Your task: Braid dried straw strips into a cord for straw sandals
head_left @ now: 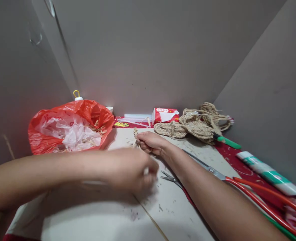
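1. Left hand [135, 169]: blurred, curled; can't tell if holding anything.
2. Scissors [171, 179]: on table [87, 214], just right of left hand.
3. Right hand [150, 142]: pinching braid [135, 133].
4. Braid: at right fingertips, jutting beyond.
5. Bag [36, 134]: far left.

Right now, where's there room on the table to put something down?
The biggest bare patch of table is at the front, between the left arm and the thin stalk. A smaller gap lies between the red bag and the right hand. The right side is crowded: rope bundles, small scissors, big shears.
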### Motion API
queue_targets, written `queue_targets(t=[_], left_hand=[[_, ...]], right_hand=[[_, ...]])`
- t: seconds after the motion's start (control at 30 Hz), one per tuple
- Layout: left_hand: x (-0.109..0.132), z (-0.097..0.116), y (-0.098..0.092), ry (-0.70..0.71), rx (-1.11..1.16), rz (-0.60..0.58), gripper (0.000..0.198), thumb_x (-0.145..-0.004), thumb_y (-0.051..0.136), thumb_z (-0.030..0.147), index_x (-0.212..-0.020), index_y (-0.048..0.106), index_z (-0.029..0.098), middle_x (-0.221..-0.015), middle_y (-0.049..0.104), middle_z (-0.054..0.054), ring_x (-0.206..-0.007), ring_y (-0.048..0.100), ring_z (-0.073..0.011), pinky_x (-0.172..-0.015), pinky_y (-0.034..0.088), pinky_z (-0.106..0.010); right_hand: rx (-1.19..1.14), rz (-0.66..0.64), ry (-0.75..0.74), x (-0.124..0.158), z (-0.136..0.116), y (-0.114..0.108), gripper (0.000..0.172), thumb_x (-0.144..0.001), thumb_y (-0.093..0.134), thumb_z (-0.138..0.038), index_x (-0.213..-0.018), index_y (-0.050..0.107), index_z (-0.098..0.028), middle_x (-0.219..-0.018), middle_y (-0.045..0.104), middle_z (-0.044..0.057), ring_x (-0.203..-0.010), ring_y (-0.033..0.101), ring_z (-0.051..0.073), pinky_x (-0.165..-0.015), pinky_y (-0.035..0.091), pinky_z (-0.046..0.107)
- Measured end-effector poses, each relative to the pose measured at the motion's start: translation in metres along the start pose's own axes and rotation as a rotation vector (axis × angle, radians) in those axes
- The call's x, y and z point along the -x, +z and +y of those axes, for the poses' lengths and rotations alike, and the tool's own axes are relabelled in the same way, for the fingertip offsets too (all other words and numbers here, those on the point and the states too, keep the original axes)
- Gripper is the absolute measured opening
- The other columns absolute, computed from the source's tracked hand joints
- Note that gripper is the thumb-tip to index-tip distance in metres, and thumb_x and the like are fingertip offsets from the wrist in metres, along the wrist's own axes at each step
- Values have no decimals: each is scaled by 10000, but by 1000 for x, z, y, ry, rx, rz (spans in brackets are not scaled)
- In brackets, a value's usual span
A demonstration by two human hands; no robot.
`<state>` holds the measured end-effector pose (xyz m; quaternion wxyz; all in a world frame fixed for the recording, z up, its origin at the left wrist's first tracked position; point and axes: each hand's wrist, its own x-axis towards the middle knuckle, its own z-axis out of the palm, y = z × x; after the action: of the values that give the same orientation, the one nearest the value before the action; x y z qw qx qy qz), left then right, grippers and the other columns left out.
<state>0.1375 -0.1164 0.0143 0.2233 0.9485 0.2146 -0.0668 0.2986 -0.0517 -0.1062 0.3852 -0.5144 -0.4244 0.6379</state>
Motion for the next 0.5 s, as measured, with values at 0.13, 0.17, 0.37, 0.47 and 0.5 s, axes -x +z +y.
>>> queue_targets(t=[0.13, 0.17, 0.37, 0.47, 0.5], left_hand=[[11, 14, 43, -15, -208, -307, 216, -858, 468, 306, -883, 648, 188, -606, 634, -77, -408, 463, -162, -399, 238, -266], [12, 11, 52, -33, -227, -308, 259, -865, 437, 321, -930, 642, 177, -626, 646, -87, -434, 509, -181, -405, 264, -265], [18, -7, 82, -22, -265, -204, 262, -850, 456, 306, -768, 656, 158, -619, 662, -83, -527, 620, -206, -435, 346, -250], [23, -9, 85, 11, -282, -212, 108, -765, 549, 203, -816, 636, 162, -637, 667, -63, -501, 603, -191, -403, 303, -234], [25, -9, 85, 16, -272, -210, 129, -735, 564, 169, -847, 626, 163, -661, 673, -63, -507, 599, -188, -403, 298, -231]], right_hand=[[-20, -43, 47, -2, -2, -2, 345, -908, 488, -238, -580, 404, -174, -418, 267, -123, -302, 176, 15, -294, 101, 149], [-23, -46, 48, -2, -2, -2, 340, -898, 480, -212, -570, 394, -179, -403, 266, -119, -298, 178, 17, -295, 94, 148], [-15, -55, 47, -1, -3, -1, 325, -847, 480, -198, -541, 372, -194, -378, 271, -106, -299, 170, 25, -287, 96, 142], [-11, -67, 45, -1, -3, 0, 316, -846, 470, -204, -544, 376, -195, -385, 259, -111, -302, 153, 24, -289, 91, 141], [-12, -70, 44, -1, -2, 0, 312, -847, 468, -207, -548, 379, -195, -389, 259, -113, -303, 149, 23, -291, 88, 139]])
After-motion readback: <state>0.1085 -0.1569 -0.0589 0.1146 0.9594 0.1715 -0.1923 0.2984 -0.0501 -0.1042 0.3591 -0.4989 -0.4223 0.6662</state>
